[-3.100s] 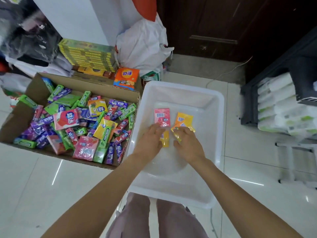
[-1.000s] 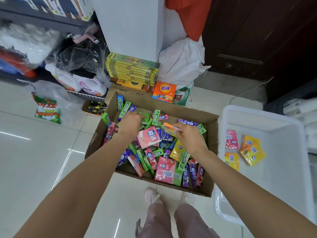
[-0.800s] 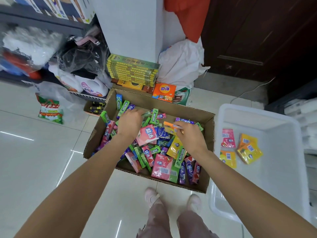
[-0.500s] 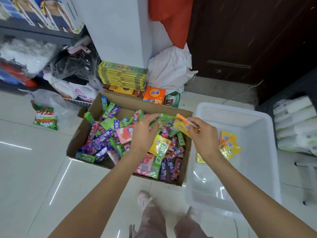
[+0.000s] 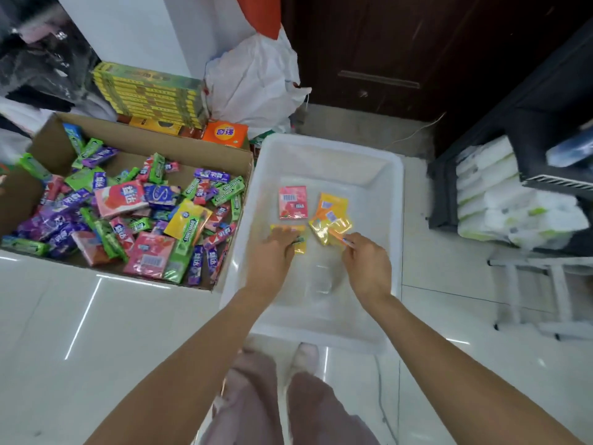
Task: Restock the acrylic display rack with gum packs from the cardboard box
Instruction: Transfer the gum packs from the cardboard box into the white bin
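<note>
White bin (image 5: 390, 220) on tiled floor; left hand (image 5: 272, 255) presses yellow pack (image 5: 300, 247), right hand (image 5: 365, 264) pinches orange pack (image 5: 337, 236)

You have a single view here, from the wide-angle camera on your head. It looks steeply down and forward past your two bare forearms at the glossy white tiled floor (image 5: 106, 319), close enough that your trouser legs fill the bottom edge. The white translucent plastic tub (image 5: 390, 220) sits near the middle of the frame, the open brown cardboard box (image 5: 179, 150) lies to its left, and a dark wooden door (image 5: 401, 46) closes the top. Straight lines bow toward the edges.
</note>
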